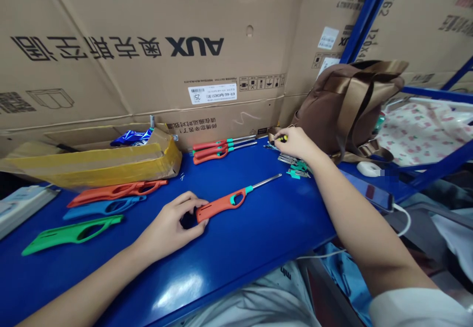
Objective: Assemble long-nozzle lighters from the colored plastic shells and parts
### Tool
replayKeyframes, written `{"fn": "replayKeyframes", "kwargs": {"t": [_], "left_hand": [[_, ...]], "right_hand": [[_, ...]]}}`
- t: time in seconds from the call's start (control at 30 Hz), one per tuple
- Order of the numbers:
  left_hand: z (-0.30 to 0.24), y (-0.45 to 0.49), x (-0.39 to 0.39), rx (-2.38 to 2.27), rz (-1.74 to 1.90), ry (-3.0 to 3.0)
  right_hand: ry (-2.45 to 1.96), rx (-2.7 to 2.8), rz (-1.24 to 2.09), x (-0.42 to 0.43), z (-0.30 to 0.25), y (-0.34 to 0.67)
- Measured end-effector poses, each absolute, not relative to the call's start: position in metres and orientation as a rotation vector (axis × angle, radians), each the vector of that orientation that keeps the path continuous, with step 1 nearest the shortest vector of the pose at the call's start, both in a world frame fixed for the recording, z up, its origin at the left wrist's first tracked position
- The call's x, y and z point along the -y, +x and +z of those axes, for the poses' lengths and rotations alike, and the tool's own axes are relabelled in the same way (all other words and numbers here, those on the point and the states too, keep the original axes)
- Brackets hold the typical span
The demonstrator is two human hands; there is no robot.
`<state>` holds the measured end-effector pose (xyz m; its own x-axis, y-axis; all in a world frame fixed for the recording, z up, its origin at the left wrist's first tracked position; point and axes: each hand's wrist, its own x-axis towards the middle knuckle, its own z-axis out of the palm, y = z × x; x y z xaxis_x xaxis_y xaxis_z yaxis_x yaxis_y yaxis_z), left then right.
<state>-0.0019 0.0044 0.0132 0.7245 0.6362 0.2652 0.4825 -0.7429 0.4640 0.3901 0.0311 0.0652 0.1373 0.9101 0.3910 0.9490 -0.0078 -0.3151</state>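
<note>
Upside-down black print covers a large cardboard panel [258,1] behind the tabletop [254,248]: the brand AUX [197,46], followed by the Chinese characters 奥克斯空调. Below, a white label [213,93] carries a barcode, the number 25 and a model code that seems to read KFR-46G/BpR3AES1 (B1). Beside it runs a row of boxed handling symbols [261,83]. Lower still, Chinese lines include 师傅您辛苦了! and 请在搬运时对我温, the rest hidden. At far left is part of a QR code [16,102]. On the right-hand cardboard [417,46], sideways figures include 80X62 and 120X4, both partly cut off.
</note>
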Motion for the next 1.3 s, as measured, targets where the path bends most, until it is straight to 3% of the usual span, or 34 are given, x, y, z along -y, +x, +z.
{"fn": "replayKeyframes", "kwargs": {"t": [0.3,0.87,1.13,1.3], "left_hand": [[0.01,-0.002,-0.007,-0.863,0.602,2.565],[0.008,-0.004,-0.007,-0.873,0.628,2.565],[0.022,0.005,-0.002,-0.883,0.471,2.817],[0.032,0.025,-0.001,-0.828,0.339,2.869]], "right_hand": [[-2.28,1.887,0.133,-0.036,0.051,0.391],[-2.562,1.858,0.182,-0.027,0.061,0.38],[-2.25,1.877,0.014,-0.027,0.061,0.366],[-1.772,2.27,0.17,-0.024,0.053,0.347]]}}
